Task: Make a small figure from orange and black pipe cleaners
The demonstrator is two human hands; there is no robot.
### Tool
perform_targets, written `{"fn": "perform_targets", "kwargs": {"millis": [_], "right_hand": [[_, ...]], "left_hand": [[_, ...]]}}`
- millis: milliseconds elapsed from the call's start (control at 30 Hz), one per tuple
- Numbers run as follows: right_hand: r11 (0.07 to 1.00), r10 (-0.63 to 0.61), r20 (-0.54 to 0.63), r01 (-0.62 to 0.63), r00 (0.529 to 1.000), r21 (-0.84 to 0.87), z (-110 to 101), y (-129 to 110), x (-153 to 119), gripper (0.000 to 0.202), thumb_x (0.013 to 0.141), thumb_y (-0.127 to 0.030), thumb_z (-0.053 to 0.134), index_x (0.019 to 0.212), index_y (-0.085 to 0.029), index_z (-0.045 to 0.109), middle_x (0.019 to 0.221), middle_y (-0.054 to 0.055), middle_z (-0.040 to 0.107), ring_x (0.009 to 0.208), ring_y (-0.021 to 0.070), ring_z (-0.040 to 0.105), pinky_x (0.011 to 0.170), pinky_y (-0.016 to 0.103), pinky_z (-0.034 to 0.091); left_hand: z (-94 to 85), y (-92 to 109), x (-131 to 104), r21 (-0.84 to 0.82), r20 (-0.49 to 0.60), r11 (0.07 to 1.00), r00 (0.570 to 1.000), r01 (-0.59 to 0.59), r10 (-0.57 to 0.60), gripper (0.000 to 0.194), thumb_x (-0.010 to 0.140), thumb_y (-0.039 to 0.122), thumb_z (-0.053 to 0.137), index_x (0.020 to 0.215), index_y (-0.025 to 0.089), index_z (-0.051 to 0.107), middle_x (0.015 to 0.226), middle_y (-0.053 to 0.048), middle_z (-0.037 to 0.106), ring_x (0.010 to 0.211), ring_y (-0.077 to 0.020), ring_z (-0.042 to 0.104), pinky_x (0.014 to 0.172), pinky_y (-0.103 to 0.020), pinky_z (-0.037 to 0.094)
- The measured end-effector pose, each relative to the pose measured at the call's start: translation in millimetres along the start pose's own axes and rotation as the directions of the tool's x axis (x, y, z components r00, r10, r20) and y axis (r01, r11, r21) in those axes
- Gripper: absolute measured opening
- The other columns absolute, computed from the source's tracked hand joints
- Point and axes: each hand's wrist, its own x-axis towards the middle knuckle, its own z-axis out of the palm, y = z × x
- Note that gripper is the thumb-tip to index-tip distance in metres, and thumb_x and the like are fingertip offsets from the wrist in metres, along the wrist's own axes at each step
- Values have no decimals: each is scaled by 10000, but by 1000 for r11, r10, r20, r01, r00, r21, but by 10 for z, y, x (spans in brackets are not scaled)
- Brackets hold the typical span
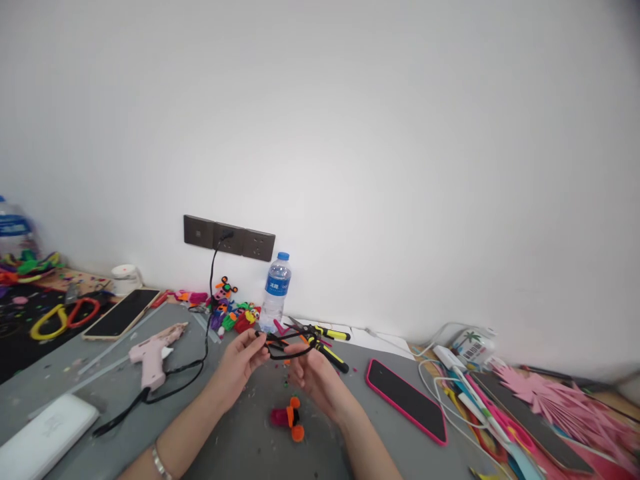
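Note:
My left hand (243, 363) pinches one end of a black fuzzy strip (285, 356) with thumb and fingertips. The strip bends in a loop across to my right hand (315, 373), whose fingers are curled around its other side. Below and between the hands, a small magenta and orange pipe-cleaner figure (285, 418) lies on the grey mat (240, 440). Just beyond the hands are yellow and black pliers (333, 352), partly hidden by my right hand and the strip.
Behind stand a water bottle (277, 290) and small colourful figures (235, 315). A pink glue gun (154, 357), a phone (123, 313) and a white box (47, 437) lie left. A pink-cased phone (406, 400), cables and paper pieces (565, 400) are right.

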Motion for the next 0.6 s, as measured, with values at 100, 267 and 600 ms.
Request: {"fn": "perform_targets", "kwargs": {"millis": [100, 267, 600], "right_hand": [[999, -20, -36, 19, 999, -40, 22, 59, 27, 340, 675, -409, 777, 905, -182, 668, 523, -73, 440, 468, 78, 361, 520, 224, 309], [991, -132, -243, 135, 961, -4, -32, 95, 106, 268, 677, -397, 776, 778, -176, 661, 587, -32, 547, 533, 98, 474, 553, 227, 386], [954, -222, -508, 293, 833, 64, -215, 38, 171, 261, 563, -340, 851, 711, -188, 698, 741, -9, 656, 629, 103, 539, 648, 228, 472]], "left_hand": [[4, -9, -7, 16, 35, 1000, 999, 15, -15, 336, 546, 253, 875, 658, 163, 572, 598, 65, 566, 554, -78, 611, 595, -187, 563], [10, -11, -14, 7, 41, 1000, 999, -8, 8, 339, 562, 269, 867, 650, 170, 555, 607, 62, 570, 576, -86, 613, 615, -203, 564], [3, -69, 9, -69, -64, 997, 998, -27, 23, 285, 591, 228, 855, 663, 168, 586, 629, 42, 615, 588, -81, 615, 540, -158, 518]]}}
